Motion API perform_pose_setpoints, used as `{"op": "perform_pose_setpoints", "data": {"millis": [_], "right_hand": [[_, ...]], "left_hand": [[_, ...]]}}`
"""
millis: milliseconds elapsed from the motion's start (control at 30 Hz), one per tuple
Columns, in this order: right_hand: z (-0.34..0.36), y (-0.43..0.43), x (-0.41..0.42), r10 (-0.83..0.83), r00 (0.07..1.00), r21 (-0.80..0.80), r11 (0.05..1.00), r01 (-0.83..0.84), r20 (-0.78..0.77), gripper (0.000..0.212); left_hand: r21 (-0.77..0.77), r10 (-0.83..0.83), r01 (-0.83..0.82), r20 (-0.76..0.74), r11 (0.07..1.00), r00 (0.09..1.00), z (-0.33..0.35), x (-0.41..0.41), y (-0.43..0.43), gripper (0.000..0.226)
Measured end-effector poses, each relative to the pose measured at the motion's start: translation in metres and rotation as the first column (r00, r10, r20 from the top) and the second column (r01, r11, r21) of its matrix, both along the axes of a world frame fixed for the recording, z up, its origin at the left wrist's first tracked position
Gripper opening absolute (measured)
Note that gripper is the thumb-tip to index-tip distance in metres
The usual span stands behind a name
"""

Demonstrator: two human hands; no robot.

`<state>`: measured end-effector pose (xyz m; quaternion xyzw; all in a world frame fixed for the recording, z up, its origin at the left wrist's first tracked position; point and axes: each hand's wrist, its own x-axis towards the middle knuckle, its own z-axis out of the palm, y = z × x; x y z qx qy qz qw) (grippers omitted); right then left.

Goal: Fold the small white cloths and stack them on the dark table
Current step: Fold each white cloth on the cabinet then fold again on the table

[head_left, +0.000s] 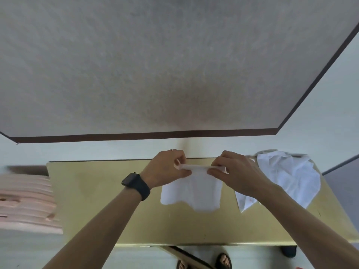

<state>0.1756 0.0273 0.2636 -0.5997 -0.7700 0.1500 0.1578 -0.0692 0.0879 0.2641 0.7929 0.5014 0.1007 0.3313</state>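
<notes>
Below both grips (167, 169) (237, 171), white cloth (194, 191).

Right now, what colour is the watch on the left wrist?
Black: the watch shows clearest in the head view.

We see a small white cloth (192, 189) that looks soft, thin and matt. The crumpled pile of white cloth (287, 175) is wrinkly and matt too. The flat yellow-brown table top (97, 191) is smooth and a bit shiny. The black wrist watch (137, 185) has a smooth, matt strap. The big grey board (155, 55) looks speckled and rough
</notes>
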Motion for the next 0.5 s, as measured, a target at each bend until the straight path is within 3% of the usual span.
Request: {"op": "perform_pose_setpoints", "data": {"millis": [267,367,500], "right_hand": [[-0.018,-0.004,0.009,-0.023,0.999,0.008,1.0,0.023,0.043,0.019],[-0.026,-0.009,0.013,-0.021,0.997,-0.017,1.0,0.022,0.068,0.017],[-0.038,-0.015,0.02,-0.032,0.998,-0.02,0.999,0.033,0.046,0.013]], "left_hand": [[0.145,-0.077,0.125,-0.295,0.982,0.952,-0.013,-0.034,-0.004,0.029],[0.133,-0.077,0.121,-0.3,0.984,0.951,-0.02,-0.044,-0.005,0.026],[0.06,0.001,0.011,-0.189,0.998,0.982,-0.029,-0.06,-0.007,0.026]]}}
